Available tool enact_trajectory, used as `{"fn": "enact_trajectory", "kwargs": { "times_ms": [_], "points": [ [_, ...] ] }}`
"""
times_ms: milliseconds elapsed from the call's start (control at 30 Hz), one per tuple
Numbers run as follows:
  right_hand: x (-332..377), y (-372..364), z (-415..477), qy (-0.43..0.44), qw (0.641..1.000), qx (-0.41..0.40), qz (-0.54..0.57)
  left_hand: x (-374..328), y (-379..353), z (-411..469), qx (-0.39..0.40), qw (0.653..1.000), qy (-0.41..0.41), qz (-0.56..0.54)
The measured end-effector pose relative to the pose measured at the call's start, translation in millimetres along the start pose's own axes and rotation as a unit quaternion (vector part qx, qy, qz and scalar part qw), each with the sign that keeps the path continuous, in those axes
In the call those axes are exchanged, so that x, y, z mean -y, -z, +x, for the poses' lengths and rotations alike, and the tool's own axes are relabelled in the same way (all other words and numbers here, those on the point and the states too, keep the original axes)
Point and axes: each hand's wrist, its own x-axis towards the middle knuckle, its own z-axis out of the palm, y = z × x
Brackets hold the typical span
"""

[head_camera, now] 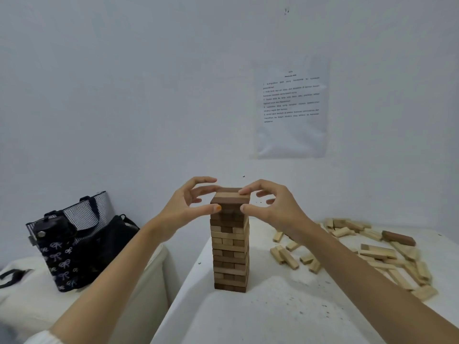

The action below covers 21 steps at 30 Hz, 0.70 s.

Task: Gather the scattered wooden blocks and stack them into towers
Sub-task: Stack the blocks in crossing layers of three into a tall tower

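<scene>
While We Square the Top Layer

While the bags (74, 244) sit at nine o'clock of the tower (231, 256), our left hand (184, 209) pinches the left end of the top layer (231, 198), thumb on the near face, fingers curled behind. Our right hand (275, 209) pinches the right end, forefinger on top. We judge we are squaring this layer. Next we must let go gently, then reach to three o'clock, where loose blocks (377, 254) lie scattered on the table (273, 319).
</scene>
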Motion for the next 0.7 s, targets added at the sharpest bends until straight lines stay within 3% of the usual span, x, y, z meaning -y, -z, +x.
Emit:
{"fn": "enact_trajectory", "kwargs": {
  "times_ms": [700],
  "points": [
    [-12.4, -24.6, -1.9, -0.076, 0.996, -0.009, 0.039, 24.2, -6.2, 2.7, 0.036, 0.994, 0.06, -0.085]
  ]
}}
